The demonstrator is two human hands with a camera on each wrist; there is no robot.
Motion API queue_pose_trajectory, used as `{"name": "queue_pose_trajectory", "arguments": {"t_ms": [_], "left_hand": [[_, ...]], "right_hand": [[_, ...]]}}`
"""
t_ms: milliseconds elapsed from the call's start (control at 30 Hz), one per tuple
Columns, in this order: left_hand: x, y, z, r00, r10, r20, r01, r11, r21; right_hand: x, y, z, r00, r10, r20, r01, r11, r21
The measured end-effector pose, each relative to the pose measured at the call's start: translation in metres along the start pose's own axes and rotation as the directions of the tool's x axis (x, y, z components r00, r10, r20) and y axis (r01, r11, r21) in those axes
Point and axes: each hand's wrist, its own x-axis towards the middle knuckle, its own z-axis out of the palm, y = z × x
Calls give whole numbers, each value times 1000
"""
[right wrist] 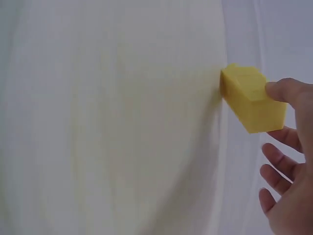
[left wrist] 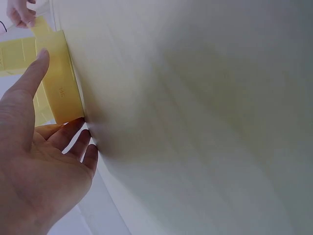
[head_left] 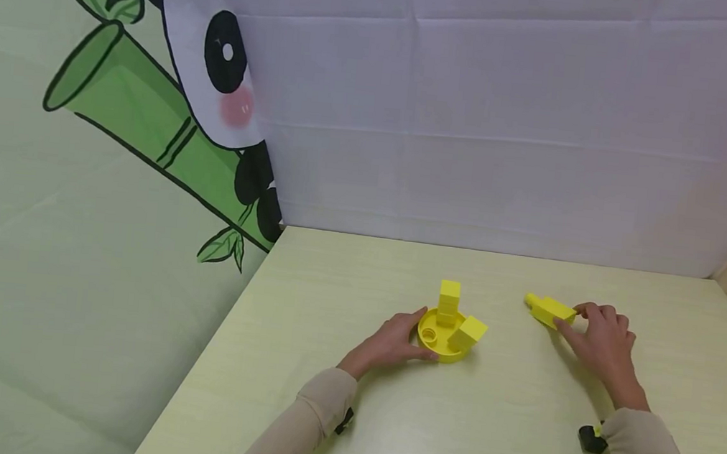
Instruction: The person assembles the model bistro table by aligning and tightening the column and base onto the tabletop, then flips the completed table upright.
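yellow round tray (head_left: 439, 346) on the tbl (head_left: 482, 425), l hand (head_left: 392, 340) gripping its left side w/ thumb n fingers wide, upright block (head_left: 449, 299) n tilted block (head_left: 471, 331) in it, then pegged block (head_left: 551, 311) well apart, r hand (head_left: 603, 342) pinching it, gap just its width

A pale tabletop (head_left: 482, 432) is spreading beneath the left grip (head_left: 391, 341) and the right grip (head_left: 604, 343). Within the left grip, a round yellow dish (head_left: 441, 343) is resting on it; at the right grip, a yellow block (head_left: 552, 311) is either touching it or hovering just above.
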Motion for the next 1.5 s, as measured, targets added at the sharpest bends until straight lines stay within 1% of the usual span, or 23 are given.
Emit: {"name": "queue_pose_trajectory", "arguments": {"t_ms": [133, 300, 400, 500, 567, 667, 767, 900, 1000, 1167, 1333, 1500], "left_hand": [[-1, 0, -1, 1000, -2, 2, 2, 1000, -3], [-2, 0, -1, 1000, -2, 5, 2, 1000, 13], [-2, 0, -1, 1000, 5, 2, -5, 1000, 13], [-2, -1, -2, 1000, 13, 3, -13, 1000, 2], [-2, -1, -2, 1000, 16, 2, -16, 1000, -4], [-3, 0, -3, 1000, 15, 1, -15, 1000, -18], [-3, 0, -3, 1000, 20, -2, -20, 999, -28], [-2, -2, -3, 999, 45, -5, -45, 999, -19], [-1, -4, -2, 998, 55, -5, -55, 998, -8], [-1, -2, -2, 999, 39, -1, -39, 999, -17], [-1, -2, -1, 999, 38, -1, -38, 999, -12], [1, -3, -1, 999, 35, -4, -35, 999, -11]], "right_hand": [[1, -21, -6, 993, -77, -83, 79, 997, 13], [4, -60, -18, 970, -178, -165, 187, 981, 42], [6, -86, -23, 951, -236, -198, 257, 963, 86], [5, -111, -26, 926, -308, -218, 340, 931, 129], [4, -127, -25, 910, -355, -213, 390, 908, 153], [1, -148, -20, 894, -412, -174, 441, 877, 192], [-4, -164, -11, 888, -449, -101, 461, 865, 200], [-9, -175, 3, 884, -467, -3, 460, 870, 177], [-11, -180, 12, 885, -465, 42, 453, 877, 160], [-11, -184, 20, 887, -453, 93, 442, 889, 120], [-8, -190, 23, 890, -436, 134, 432, 900, 61], [-4, -197, 27, 885, -436, 167, 439, 898, 19]]}}
